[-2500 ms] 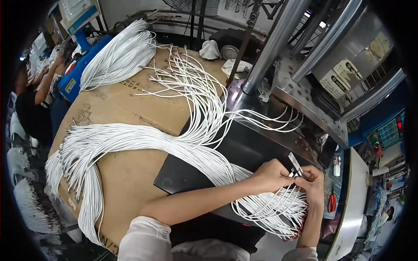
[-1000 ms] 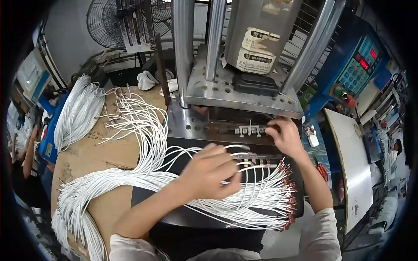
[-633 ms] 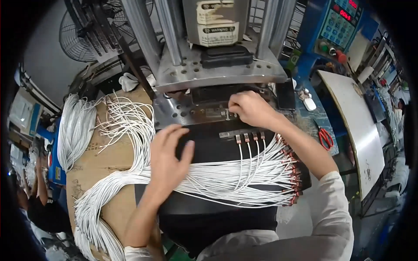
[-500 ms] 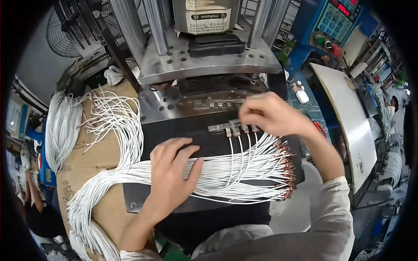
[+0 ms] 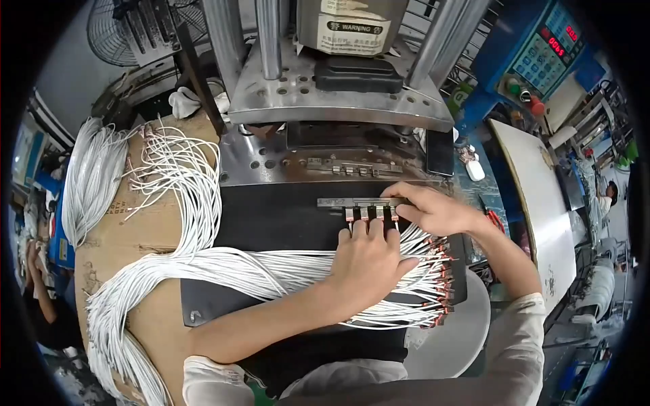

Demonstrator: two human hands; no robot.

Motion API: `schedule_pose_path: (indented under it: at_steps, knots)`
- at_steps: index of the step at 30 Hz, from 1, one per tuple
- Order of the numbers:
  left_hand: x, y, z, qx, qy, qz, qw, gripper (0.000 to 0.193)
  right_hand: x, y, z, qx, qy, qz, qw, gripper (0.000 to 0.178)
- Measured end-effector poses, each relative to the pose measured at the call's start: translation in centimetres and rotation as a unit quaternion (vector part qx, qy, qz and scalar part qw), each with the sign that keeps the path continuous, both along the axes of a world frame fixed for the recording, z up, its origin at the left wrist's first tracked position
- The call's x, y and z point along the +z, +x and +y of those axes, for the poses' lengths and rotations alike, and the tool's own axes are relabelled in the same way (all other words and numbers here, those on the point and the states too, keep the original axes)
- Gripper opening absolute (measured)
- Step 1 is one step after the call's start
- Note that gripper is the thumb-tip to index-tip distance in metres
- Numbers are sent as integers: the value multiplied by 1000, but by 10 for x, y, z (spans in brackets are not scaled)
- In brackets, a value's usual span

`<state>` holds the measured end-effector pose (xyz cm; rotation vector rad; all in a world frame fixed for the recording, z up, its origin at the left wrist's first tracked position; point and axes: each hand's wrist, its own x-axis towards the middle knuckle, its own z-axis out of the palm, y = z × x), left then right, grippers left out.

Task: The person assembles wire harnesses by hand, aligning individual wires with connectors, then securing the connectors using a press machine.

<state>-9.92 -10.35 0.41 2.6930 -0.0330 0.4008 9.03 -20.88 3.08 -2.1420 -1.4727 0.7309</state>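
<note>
White wires (image 5: 223, 264) cross the black counter (image 5: 271, 216) in the head view, partly hidden under the left hand's grip (image 5: 369, 271). Its fingers bend over leads just below four plugs (image 5: 350, 214); whether they pinch or merely press cannot be told. The right hand's grip (image 5: 437, 208) covers the right end of the bar (image 5: 332, 202), the plugs lined along its near edge; its closure is unclear. The press (image 5: 338, 111) is cut off above.
</note>
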Motion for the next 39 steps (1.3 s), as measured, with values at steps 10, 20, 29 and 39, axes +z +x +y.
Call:
schedule_pose_path:
  at_steps: [10,20,29,39]
  knots:
    - [-10,93,99,39,46,-168,984,20,-20,99,94,-183,149,-223,946,25]
    - [-23,111,134,70,82,-60,992,22,-81,160,106,-115,216,-505,828,26]
    - [-30,110,139,174,143,-174,959,41,-89,140,104,-121,270,-489,820,24]
    - [-4,112,143,221,-12,52,974,55,-22,38,117,-246,165,145,944,20]
